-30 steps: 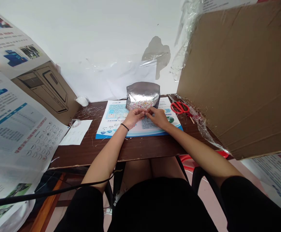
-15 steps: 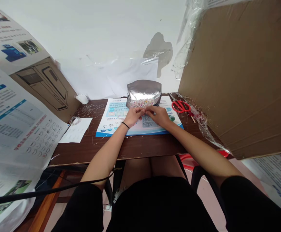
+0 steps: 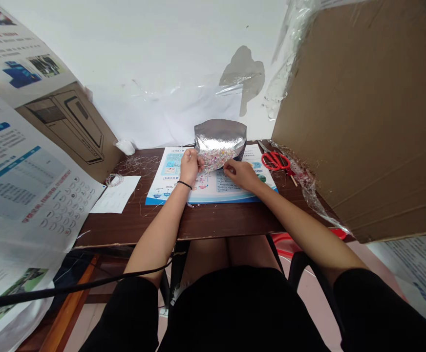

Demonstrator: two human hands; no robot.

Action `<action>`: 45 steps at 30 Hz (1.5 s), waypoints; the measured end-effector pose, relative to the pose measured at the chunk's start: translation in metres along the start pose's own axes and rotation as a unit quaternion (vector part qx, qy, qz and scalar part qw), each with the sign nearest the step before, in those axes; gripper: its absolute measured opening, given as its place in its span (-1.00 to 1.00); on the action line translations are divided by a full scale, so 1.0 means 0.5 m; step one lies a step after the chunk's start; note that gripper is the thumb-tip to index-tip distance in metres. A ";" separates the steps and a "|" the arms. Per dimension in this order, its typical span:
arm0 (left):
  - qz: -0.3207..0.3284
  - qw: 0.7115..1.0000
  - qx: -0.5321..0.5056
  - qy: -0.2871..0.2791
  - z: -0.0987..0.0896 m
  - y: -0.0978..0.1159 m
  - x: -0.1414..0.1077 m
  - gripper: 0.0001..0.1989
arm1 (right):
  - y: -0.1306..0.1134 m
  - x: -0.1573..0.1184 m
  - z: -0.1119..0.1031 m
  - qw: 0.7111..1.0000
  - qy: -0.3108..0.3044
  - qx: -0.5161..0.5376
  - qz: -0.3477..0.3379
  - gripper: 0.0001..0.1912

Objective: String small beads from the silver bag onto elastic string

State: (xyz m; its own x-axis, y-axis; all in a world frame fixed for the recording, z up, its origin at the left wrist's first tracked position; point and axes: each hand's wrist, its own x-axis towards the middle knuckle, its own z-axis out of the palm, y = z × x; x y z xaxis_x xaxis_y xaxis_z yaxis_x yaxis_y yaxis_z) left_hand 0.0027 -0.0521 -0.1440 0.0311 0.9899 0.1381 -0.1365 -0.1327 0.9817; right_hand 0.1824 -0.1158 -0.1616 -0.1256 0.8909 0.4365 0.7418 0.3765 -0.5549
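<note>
A: Live at the tabletop [image 3: 132,226], where the silver foil pouch [image 3: 220,137] stands at twelve o'clock on a blue-edged printed sheet [image 3: 172,168], with a mass of tiny pastel beads [image 3: 216,159] showing at its lower front.

B: And the hands?

A: Close together but apart! The left hand [image 3: 190,166] is pinched on the pouch's lower left edge. The right hand [image 3: 240,176] sits lower on the sheet, its fingertips [image 3: 227,167] right by the beads. Whether those fingers hold anything, I can't tell from here.

B: How would that pouch handle?

A: It looks light and thin, crinkly foil with some body that should give under a pinch. The beads look small, slick and quick to roll.

B: So where's the safe grip?

A: I'd say the foil edge, as the left hand has it, or the smooth upper panel, well away from the beads.

B: What's around them?

A: Red scissors [image 3: 275,161] at two o'clock, and a white note [image 3: 116,194] at ten, with fine threads [image 3: 138,164] just beside it.
</note>
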 end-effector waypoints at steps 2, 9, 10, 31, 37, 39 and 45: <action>0.037 0.997 0.025 0.057 -0.008 -0.001 0.009 -0.76 | 0.001 0.000 -0.002 1.000 -0.013 -0.015 -0.005 -0.88; 0.080 0.976 0.007 0.203 -0.028 0.015 0.030 -0.81 | -0.004 -0.004 -0.012 0.993 -0.079 -0.070 -0.052 -0.88; 0.079 0.973 -0.007 0.218 -0.030 0.020 0.032 -0.81 | -0.005 -0.005 -0.013 0.992 -0.088 -0.072 -0.061 -0.87; 0.172 0.921 -0.036 0.348 -0.041 0.057 0.032 -0.81 | -0.010 -0.009 -0.022 0.960 -0.129 -0.248 -0.001 -0.76; 0.243 0.957 0.073 0.142 0.008 0.030 -0.017 -0.82 | -0.012 0.005 -0.036 0.994 -0.033 -0.094 0.044 -0.71; 0.275 0.951 0.137 0.023 0.025 0.017 -0.033 -0.79 | -0.014 0.009 -0.036 0.997 -0.006 0.054 0.054 -0.63; 0.364 0.862 0.344 -0.083 0.050 -0.011 -0.052 -0.84 | -0.020 0.006 -0.024 0.970 -0.019 0.239 0.051 -0.55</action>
State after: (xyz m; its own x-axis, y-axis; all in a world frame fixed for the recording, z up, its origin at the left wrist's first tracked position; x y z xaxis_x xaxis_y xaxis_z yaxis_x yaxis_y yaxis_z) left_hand 0.0276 -0.0782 -0.1497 0.3333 0.6185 0.7116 0.4375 -0.7700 0.4643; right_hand 0.1827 -0.1198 -0.1462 -0.0982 0.9349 0.3409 0.3635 0.3526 -0.8623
